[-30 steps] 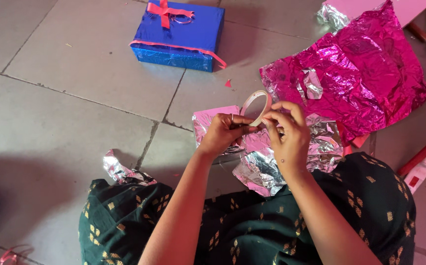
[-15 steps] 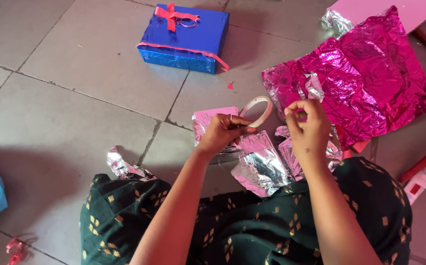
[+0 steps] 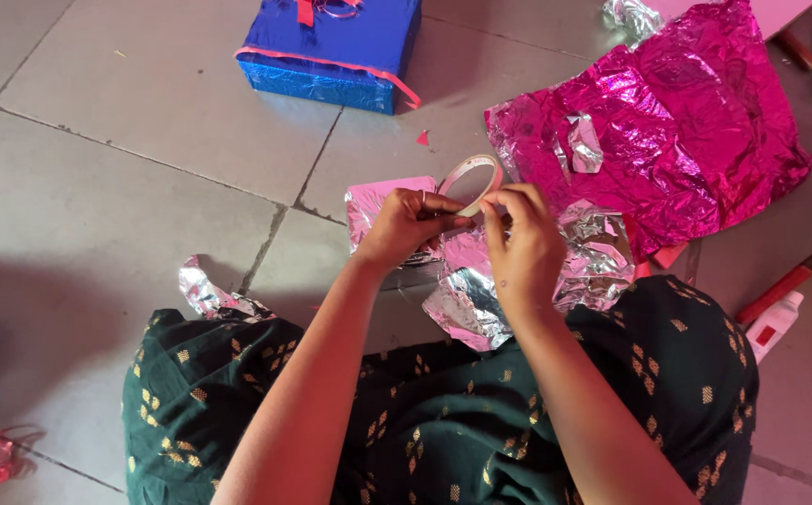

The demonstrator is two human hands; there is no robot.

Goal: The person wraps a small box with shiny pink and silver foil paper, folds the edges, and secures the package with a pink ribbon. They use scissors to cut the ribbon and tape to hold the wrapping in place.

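Back at the roll after a moment apart from it half a second ago, the right hand (image 3: 523, 245) now has its fingertips pinched at the rim of the tape roll (image 3: 472, 178), close against the left hand (image 3: 404, 224). The left hand's fingers are closed around the lower edge of the roll, holding it upright above the floor (image 3: 144, 187), just over a small parcel partly wrapped in pale pink foil (image 3: 382, 198). Crumpled silver foil (image 3: 481, 309) lies under both hands, and a large magenta foil sheet (image 3: 668, 122) spreads to the right. A blue wrapped box with a red ribbon (image 3: 340, 47) sits well apart at the top.

Judging from the pinch, the step in hand is finding and lifting the loose end of the tape. The next move would call for a fine nail grip on that end while the left hand keeps the roll from turning.
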